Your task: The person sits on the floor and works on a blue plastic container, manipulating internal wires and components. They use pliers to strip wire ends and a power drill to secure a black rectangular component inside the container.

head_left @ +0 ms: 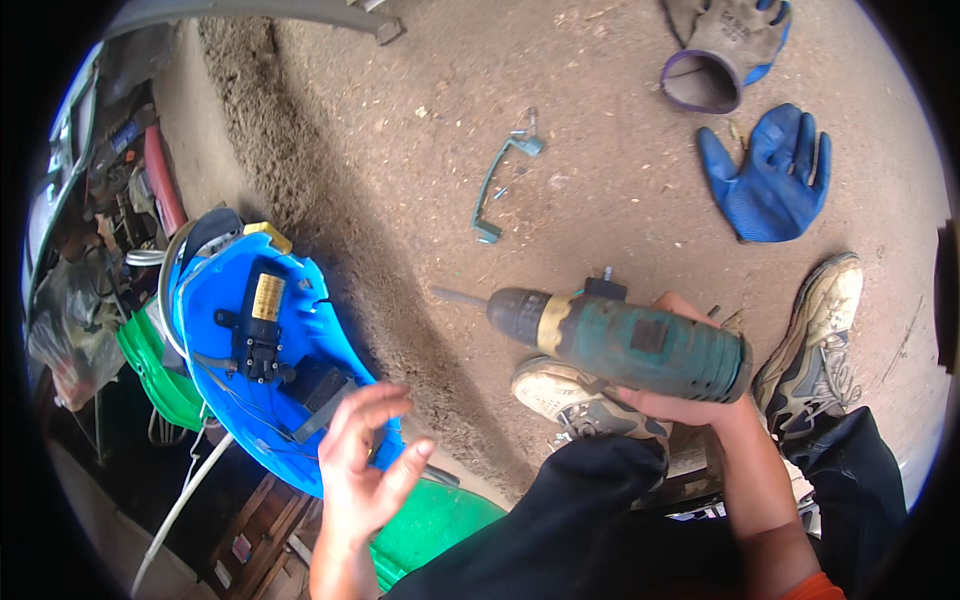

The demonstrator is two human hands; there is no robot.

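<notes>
A: Entry, hands first. Right hand point(690, 400) is wrapped around the body of a cordless drill point(625, 345), fingers beneath, thumb over the top. Casing is worn green plastic, scuffed, with a yellow collar and a dark chuck; a thin bit points to the person's left.

B: Left hand?

A: Left hand point(365, 465) is released, palm up, fingers spread and slightly curled, grasping nothing. It hovers just beside the lower edge of a blue plastic housing point(300, 330) (glossy, curved shell, turned inside out toward the camera).

B: Contents of the shell?

A: A small black pump unit point(258, 345) with a yellow label, a flat black block beside it, thin wires running along the inner wall. A white hose point(185, 500) trails below it.

B: Surroundings?

A: Packed brown dirt ground point(420, 90), gritty. A bent teal metal bracket point(497, 185) lies well apart from the drill. Farther out, a blue rubber-coated glove point(772, 180) lies flat and a grey knit glove point(725, 50) shows its open cuff. Two worn, dusty sneakers point(815, 345) sit beneath the drill.
</notes>
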